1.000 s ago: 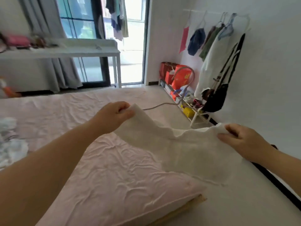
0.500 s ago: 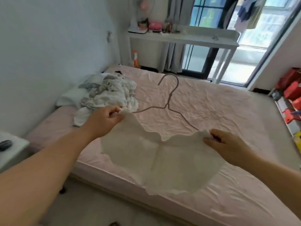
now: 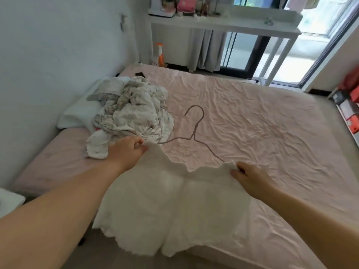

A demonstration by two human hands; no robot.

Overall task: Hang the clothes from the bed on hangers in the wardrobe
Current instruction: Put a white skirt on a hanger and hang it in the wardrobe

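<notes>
A cream white garment (image 3: 174, 206) is spread between my hands over the near edge of the pink bed (image 3: 262, 133). My left hand (image 3: 128, 152) pinches its left top corner and my right hand (image 3: 250, 177) pinches its right top corner. A thin wire hanger (image 3: 194, 133) sits in the garment; its hook and shoulders show above the neckline, and its lower part is hidden in the fabric. A crumpled pile of pale clothes (image 3: 132, 115) lies on the bed's left side, just beyond my left hand.
A white pillow (image 3: 77, 115) lies against the left wall. A white desk (image 3: 223, 26) with small items stands beyond the bed, an orange bottle (image 3: 160, 55) on the floor beside it. Glass doors (image 3: 320, 45) are at the back right, red boxes (image 3: 351, 82) at the right edge.
My view has swung from the clothes rail on the right wall to the bed. Both hands have lowered the garment and hanger toward the bed's near edge.
</notes>
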